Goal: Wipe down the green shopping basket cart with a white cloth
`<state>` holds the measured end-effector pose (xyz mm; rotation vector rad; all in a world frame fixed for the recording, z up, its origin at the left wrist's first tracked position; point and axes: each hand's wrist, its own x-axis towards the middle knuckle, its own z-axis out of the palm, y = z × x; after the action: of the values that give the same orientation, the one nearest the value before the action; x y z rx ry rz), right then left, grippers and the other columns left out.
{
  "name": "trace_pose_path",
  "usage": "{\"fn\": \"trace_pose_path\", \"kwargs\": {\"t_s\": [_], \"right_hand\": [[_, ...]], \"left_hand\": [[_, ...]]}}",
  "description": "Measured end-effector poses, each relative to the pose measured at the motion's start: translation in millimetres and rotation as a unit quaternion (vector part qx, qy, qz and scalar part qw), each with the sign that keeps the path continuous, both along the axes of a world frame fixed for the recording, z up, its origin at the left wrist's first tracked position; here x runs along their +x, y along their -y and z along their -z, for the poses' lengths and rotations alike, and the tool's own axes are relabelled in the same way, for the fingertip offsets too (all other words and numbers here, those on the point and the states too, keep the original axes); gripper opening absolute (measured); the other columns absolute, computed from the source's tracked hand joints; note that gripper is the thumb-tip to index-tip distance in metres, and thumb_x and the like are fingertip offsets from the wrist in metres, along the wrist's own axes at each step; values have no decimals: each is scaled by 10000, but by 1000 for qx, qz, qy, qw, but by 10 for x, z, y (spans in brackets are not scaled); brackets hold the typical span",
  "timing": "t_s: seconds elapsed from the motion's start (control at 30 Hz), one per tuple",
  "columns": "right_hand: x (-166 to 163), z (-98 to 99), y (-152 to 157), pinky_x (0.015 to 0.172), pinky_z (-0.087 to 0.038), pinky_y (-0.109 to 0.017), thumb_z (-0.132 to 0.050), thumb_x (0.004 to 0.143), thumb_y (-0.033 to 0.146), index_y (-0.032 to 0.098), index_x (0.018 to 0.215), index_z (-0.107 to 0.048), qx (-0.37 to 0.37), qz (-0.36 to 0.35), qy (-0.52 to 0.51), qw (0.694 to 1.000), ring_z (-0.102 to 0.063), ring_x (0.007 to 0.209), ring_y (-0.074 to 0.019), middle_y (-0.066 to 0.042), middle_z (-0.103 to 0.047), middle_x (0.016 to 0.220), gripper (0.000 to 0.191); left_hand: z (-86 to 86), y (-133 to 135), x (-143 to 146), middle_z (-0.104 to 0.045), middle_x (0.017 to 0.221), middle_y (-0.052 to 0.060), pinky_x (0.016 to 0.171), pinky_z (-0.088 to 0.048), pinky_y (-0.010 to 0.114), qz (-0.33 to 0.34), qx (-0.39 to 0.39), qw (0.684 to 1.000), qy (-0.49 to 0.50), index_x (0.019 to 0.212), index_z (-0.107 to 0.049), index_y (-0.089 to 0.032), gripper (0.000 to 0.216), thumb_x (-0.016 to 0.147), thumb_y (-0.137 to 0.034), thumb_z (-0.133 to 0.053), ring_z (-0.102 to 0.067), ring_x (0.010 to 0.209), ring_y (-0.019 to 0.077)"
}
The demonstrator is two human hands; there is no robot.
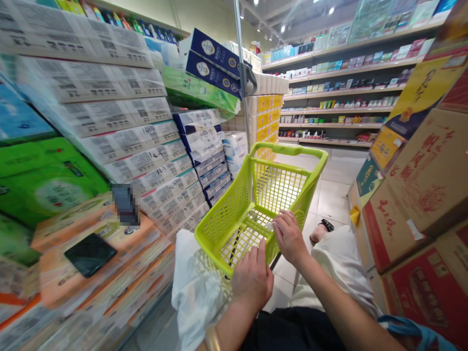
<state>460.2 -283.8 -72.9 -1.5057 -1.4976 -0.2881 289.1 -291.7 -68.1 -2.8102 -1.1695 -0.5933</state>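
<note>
A lime-green plastic shopping basket point(226, 214) stands in front of me between my knees, with its lattice walls and floor showing. Its long handle bar point(292, 150) is at the far end. My left hand point(252, 275) is closed at the near rim, fingers bent over the edge and thumb side hidden. Farther along the same side, my right hand point(290, 236) has its fingers curled together over the rim. Something small and whitish shows at its fingertips, too little to name. I see no goods inside the basket.
Stacked tissue packs point(131, 131) rise on the left. A dark tablet-like device point(90, 254) and a pixelated phone-shaped thing point(126, 204) lie on orange packs point(146, 234). Cardboard cartons point(420, 190) line the right. Shelves of cosmetics point(340, 92) stand behind a tiled floor point(334, 195).
</note>
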Motion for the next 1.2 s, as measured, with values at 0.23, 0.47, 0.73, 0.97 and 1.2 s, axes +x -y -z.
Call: {"fn": "trace_pose_path", "kwargs": {"t_s": [0.23, 0.47, 0.73, 0.97, 1.2], "right_hand": [[-238, 56, 129, 1110, -337, -493, -429, 945, 197, 222, 1007, -620, -11, -50, 12, 999, -502, 1192, -216, -54, -637, 984, 202], [-104, 10, 0, 1099, -345, -511, -415, 955, 223, 219, 953, -628, -12, -23, 8, 1000, -517, 1155, -224, -62, -641, 959, 213], [-221, 43, -32, 1112, -322, -501, -418, 952, 177, 210, 989, -594, -19, -62, 12, 998, -480, 1193, -207, -57, -634, 982, 183], [16, -60, -112, 1039, -409, -443, -414, 950, 187, 230, 980, -605, -7, -118, 13, 993, -561, 1086, -198, -50, -650, 958, 198], [608, -511, -266, 842, -439, -370, -452, 921, 263, 215, 786, -569, -37, -131, 79, 988, -513, 854, -195, -39, -546, 799, 185]], "left_hand": [[30, -14, -14, -613, 1048, 95, 774, -504, 343, 3, 8, 1000, 10, 1373, -388, -147, 643, 745, -178, -518, -591, 890, 223], [13, -69, -7, -622, 1044, 90, 753, -508, 339, 5, 27, 1000, 10, 1374, -390, -136, 629, 759, -182, -515, -595, 870, 219], [34, -196, -56, -642, 1020, 90, 732, -512, 329, 2, 57, 998, 14, 1348, -411, -131, 593, 762, -162, -500, -612, 847, 208], [48, -301, -126, -643, 1059, 95, 740, -523, 323, 8, 62, 997, 34, 1361, -385, -149, 567, 800, -181, -466, -620, 886, 206], [27, -352, -162, -651, 1076, 88, 788, -528, 331, 10, 43, 998, 47, 1392, -353, -173, 591, 812, -195, -463, -623, 911, 206]]}}
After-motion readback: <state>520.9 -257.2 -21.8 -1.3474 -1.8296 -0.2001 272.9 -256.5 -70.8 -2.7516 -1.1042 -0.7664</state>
